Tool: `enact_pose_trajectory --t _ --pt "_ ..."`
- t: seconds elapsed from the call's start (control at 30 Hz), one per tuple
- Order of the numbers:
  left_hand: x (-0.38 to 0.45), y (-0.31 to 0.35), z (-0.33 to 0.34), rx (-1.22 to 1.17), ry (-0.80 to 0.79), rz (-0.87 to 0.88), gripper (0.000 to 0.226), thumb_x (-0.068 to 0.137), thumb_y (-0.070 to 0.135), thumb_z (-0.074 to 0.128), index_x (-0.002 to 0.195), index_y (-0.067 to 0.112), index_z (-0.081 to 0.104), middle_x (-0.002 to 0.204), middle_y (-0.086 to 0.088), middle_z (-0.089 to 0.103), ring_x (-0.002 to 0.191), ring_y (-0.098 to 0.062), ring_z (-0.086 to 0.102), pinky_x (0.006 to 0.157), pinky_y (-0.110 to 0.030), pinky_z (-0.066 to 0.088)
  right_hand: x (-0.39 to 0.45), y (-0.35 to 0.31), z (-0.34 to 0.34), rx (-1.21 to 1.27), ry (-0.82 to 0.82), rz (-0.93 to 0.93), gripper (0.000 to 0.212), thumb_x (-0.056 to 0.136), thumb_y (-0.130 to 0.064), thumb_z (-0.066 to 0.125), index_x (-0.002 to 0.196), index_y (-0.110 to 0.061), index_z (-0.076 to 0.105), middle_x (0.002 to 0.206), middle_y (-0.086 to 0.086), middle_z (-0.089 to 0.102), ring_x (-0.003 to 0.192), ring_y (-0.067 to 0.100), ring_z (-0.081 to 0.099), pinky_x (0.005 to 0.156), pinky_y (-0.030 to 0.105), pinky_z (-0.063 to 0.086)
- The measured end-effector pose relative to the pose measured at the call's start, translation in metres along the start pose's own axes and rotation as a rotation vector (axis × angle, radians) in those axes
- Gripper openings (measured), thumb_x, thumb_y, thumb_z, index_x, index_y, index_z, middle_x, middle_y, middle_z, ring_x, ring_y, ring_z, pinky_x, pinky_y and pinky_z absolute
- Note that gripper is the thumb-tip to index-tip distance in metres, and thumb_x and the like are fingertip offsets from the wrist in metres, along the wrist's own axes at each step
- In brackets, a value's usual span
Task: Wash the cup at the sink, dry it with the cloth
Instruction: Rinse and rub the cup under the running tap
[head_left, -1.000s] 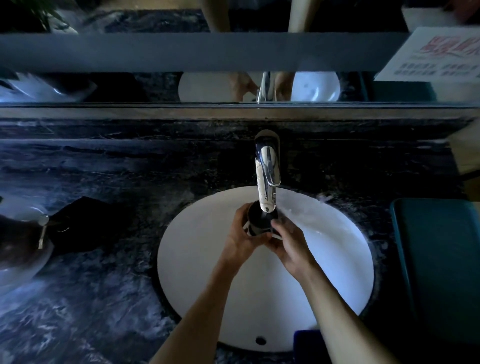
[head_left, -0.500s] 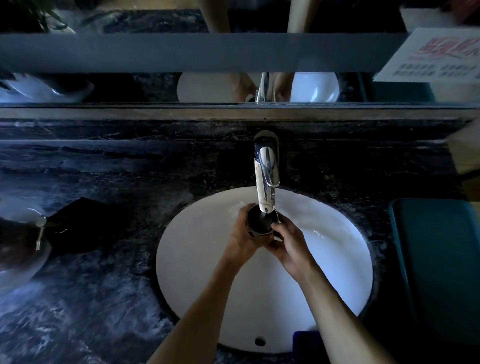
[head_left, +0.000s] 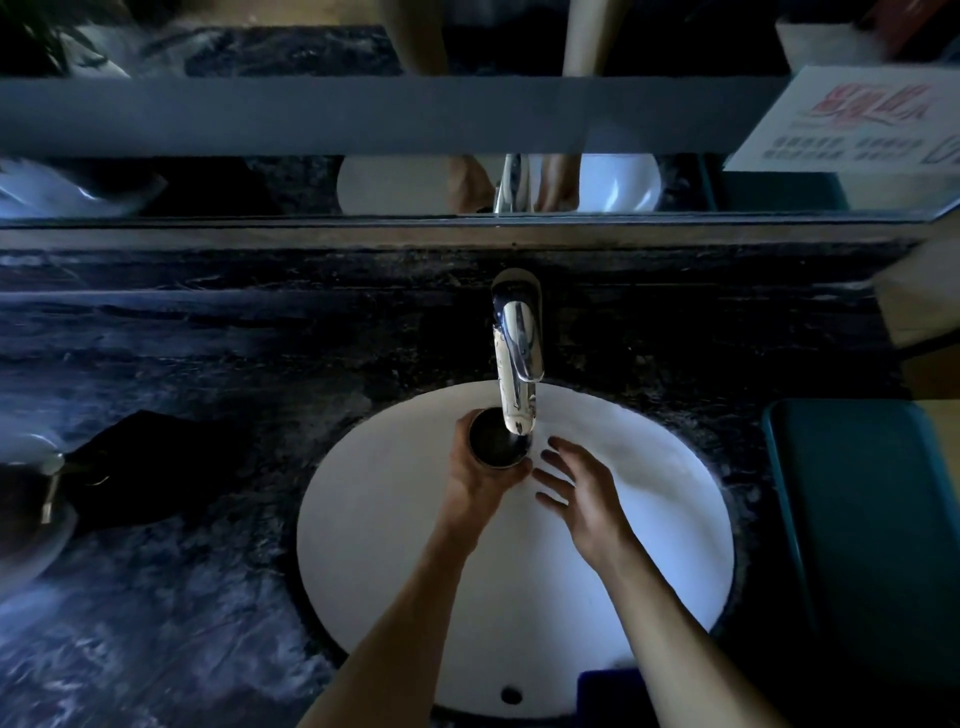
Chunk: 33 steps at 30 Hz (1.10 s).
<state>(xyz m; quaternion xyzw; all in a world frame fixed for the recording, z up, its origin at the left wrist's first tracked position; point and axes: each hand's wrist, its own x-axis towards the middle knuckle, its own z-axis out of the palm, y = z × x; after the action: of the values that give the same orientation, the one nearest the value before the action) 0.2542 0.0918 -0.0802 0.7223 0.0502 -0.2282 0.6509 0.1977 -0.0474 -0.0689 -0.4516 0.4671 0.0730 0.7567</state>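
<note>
Nearest your body, at the bottom edge of the white oval sink basin (head_left: 395, 597), a small dark overflow hole (head_left: 511, 694) sits in the front wall, and both your bare forearms reach forward over the bowl. Your right hand (head_left: 582, 488) hovers above the basin with its fingers spread and slack, holding nothing; its fingertips lie just beside the cup without gripping it. Your left hand (head_left: 480, 478) is wrapped around the small dark round cup (head_left: 496, 439), thumb and fingers closed on its wall. You hold the cup upright, mouth up, over the middle of the basin, directly beneath the spout of the shiny chrome tap (head_left: 517, 364). Whether water is running cannot be made out in the dim light.

To your left, on the dark veined marble tabletop (head_left: 208, 597), a crumpled black cloth (head_left: 150, 467) lies well apart from the sink, and beside it at the frame edge is a pale bowl-like vessel (head_left: 31, 519) with a metal piece on it, too dark to identify. To your right, a dark teal rectangular tray (head_left: 872, 545) rests near the basin rim.

Farther back, the tap's base rises from the marble behind the basin. Beyond it runs a mirror strip (head_left: 311, 187) reflecting the basin, tap and your hands, and above that a grey band with a white printed card (head_left: 852, 124) at the right.
</note>
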Motion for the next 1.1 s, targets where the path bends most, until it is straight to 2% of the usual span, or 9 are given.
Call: enact_pose_trajectory --t 0.1,0.3,0.43,0.6,0.7,0.8,0.93,1.0,1.1 --pt "0.001 -0.002 0.0 0.069 -0.007 0.007 0.073 0.074 -0.006 0.092 0.124 0.031 0.053 0.121 -0.004 0.069 0.112 -0.01 0.068 0.097 -0.043 0.058 0.0 0.002 0.0 -0.034 0.009 -0.021 0.034 0.105 -0.026 0.053 0.135 -0.015 0.063 0.135 0.008 0.065 0.121 0.031 0.065 0.102 0.048 0.049" --pt "0.001 0.013 0.005 0.082 -0.115 0.008 0.078 0.068 0.015 0.092 0.134 0.005 0.052 0.126 -0.023 0.064 0.116 -0.035 0.067 0.096 -0.054 0.059 -0.006 -0.001 0.017 -0.15 -0.089 -0.07 0.033 0.1 -0.041 0.048 0.114 -0.037 0.077 0.117 -0.01 0.078 0.113 0.009 0.071 0.1 0.039 0.05" --pt "-0.001 0.02 0.011 -0.061 -0.037 -0.111 0.053 0.091 0.014 0.083 0.13 0.015 0.047 0.117 -0.003 0.068 0.106 -0.015 0.07 0.08 -0.018 0.06 -0.007 -0.001 0.029 -0.178 -0.137 -0.13 0.034 0.101 -0.045 0.048 0.123 -0.035 0.073 0.123 -0.005 0.077 0.118 0.012 0.069 0.089 0.031 0.056" --pt "0.005 0.024 0.019 -0.082 0.053 -0.192 0.005 0.099 0.027 0.072 0.097 0.023 0.07 0.094 -0.002 0.078 0.085 -0.017 0.075 0.073 -0.029 0.06 -0.008 0.01 0.042 -0.357 -0.048 -0.255 0.032 0.109 -0.039 0.041 0.135 -0.027 0.056 0.134 0.004 0.067 0.119 0.018 0.065 0.1 0.045 0.056" --pt "0.006 0.026 0.019 -0.123 0.104 -0.235 0.043 0.11 0.039 0.051 0.08 0.02 0.074 0.078 -0.005 0.077 0.074 -0.022 0.074 0.067 -0.038 0.059 -0.014 0.013 0.046 -0.552 -0.039 -0.316 0.041 0.107 -0.043 0.044 0.147 -0.033 0.045 0.139 0.002 0.063 0.12 0.021 0.065 0.095 0.044 0.057" --pt "0.005 0.02 0.017 -0.209 0.064 -0.35 0.055 0.112 0.047 0.038 0.111 0.008 0.077 0.098 -0.02 0.079 0.082 -0.036 0.075 0.064 -0.039 0.06 -0.014 0.007 0.049 -0.597 0.026 -0.294 0.045 0.107 -0.045 0.036 0.142 -0.02 0.051 0.13 0.013 0.067 0.11 0.033 0.07 0.084 0.055 0.061" --pt "0.005 0.018 0.01 -0.323 -0.032 -0.427 0.043 0.1 0.045 0.066 0.116 0.006 0.068 0.1 -0.021 0.074 0.082 -0.026 0.071 0.058 -0.031 0.054 -0.008 0.004 0.049 -0.505 0.134 -0.284 0.034 0.109 -0.033 0.037 0.1 -0.014 0.063 0.103 0.014 0.07 0.096 0.031 0.069 0.081 0.044 0.059" --pt "0.008 0.02 0.005 -0.271 -0.073 -0.345 0.051 0.085 0.035 0.081 0.123 0.006 0.062 0.11 -0.022 0.074 0.09 -0.025 0.073 0.062 -0.032 0.057 -0.008 0.003 0.045 -0.528 0.176 -0.284 0.034 0.107 -0.033 0.042 0.084 -0.02 0.063 0.085 0.003 0.071 0.082 0.025 0.067 0.065 0.031 0.052" --pt "0.01 0.02 0.002 -0.136 -0.068 -0.183 0.065 0.076 0.005 0.089 0.13 0.008 0.052 0.105 -0.007 0.074 0.076 -0.001 0.075 0.062 -0.018 0.06 -0.009 -0.009 0.037 -0.645 0.168 -0.329 0.026 0.102 -0.016 0.049 0.087 -0.023 0.07 0.082 -0.003 0.072 0.077 0.02 0.066 0.061 0.027 0.048"
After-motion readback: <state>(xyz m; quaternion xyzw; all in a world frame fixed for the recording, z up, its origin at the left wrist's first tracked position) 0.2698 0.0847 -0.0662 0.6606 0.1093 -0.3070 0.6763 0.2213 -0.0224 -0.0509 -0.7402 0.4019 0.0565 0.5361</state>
